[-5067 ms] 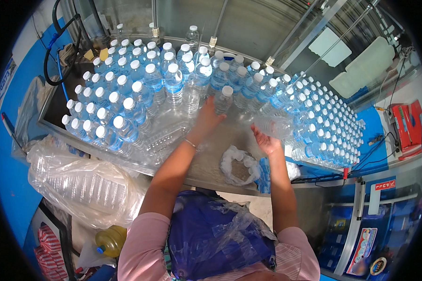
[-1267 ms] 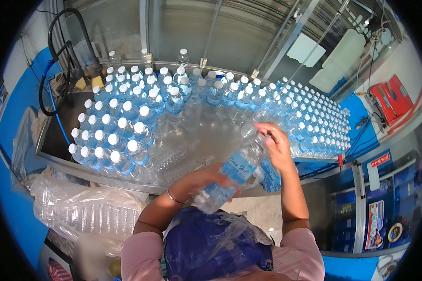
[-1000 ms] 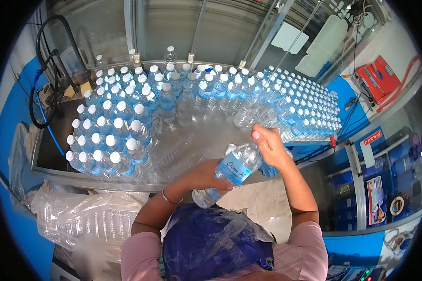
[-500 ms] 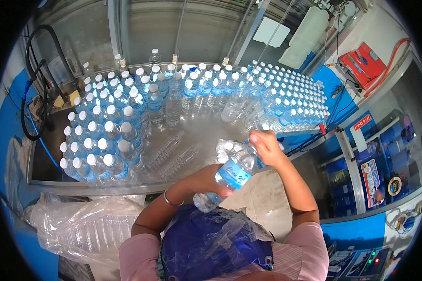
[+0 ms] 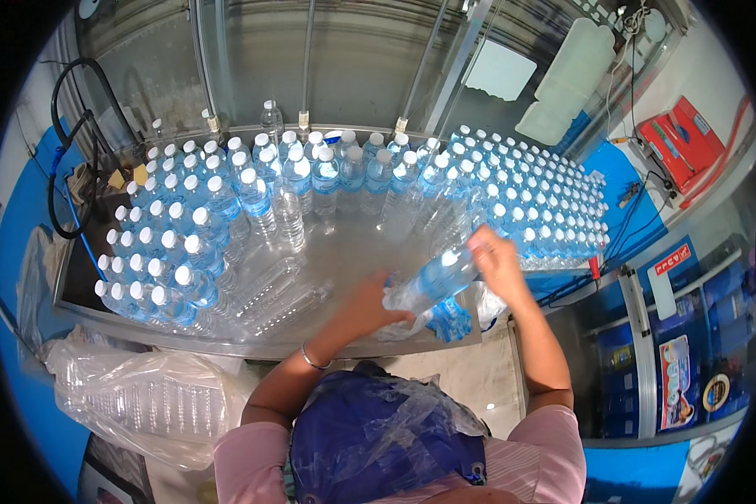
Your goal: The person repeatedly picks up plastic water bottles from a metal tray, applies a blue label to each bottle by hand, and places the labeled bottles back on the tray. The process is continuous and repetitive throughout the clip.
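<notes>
A clear plastic water bottle with a white cap and blue label lies tilted between both hands over the front of a steel table. My left hand grips its lower end; a thin bracelet is on that wrist. My right hand holds the capped upper end. Many upright capped bottles crowd the table's left, back and right sides. A few empty clear bottles lie flat near the front left.
A large clear bag of empty bottles sits at the lower left. Crumpled plastic and blue labels lie at the table's front edge. A black hose loops at the left. Red equipment stands at the right.
Five seconds ago both hands reached among the bottles on the table. Since then they have lifted one bottle and held it tilted at the table's front edge; the view has shifted slightly.
</notes>
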The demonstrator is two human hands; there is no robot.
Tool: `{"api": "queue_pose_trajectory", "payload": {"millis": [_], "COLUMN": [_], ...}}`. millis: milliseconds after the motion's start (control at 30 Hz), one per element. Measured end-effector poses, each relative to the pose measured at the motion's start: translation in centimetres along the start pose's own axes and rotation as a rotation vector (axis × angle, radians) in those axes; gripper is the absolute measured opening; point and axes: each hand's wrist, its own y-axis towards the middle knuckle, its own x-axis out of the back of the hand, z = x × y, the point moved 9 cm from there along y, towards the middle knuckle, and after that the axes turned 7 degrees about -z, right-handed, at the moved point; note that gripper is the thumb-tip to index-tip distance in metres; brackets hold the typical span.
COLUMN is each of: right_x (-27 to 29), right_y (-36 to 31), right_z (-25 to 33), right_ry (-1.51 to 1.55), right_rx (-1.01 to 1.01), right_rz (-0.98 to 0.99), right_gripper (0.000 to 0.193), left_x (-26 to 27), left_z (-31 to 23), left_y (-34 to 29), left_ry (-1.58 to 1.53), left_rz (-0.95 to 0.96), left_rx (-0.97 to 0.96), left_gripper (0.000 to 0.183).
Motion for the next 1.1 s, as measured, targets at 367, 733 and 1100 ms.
{"api": "queue_pose_trajectory", "payload": {"millis": [367,733,1100], "right_x": [9.9,4.9,7.6], "right_y": [13.6,22.6,17.9], "right_z": [-29.1,-39.0,-21.2], "right_ry": [0.779,0.052,-0.415], "right_rx": [-0.52,-0.532,0.011], "right_rz": [-0.599,-0.724,-0.689], "right_gripper": [0.029,0.04,0.026], "left_x": [8.5,8.6,10.9], "left_z": [5.7,9.7,13.3], "left_y": [-5.4,-8.2,-5.8], "left_ry": [0.549,0.764,0.733], "left_rz": [-0.502,-0.347,-0.249], "left_rx": [0.325,0.544,0.499], "left_gripper": [0.062,0.078,0.071]}}
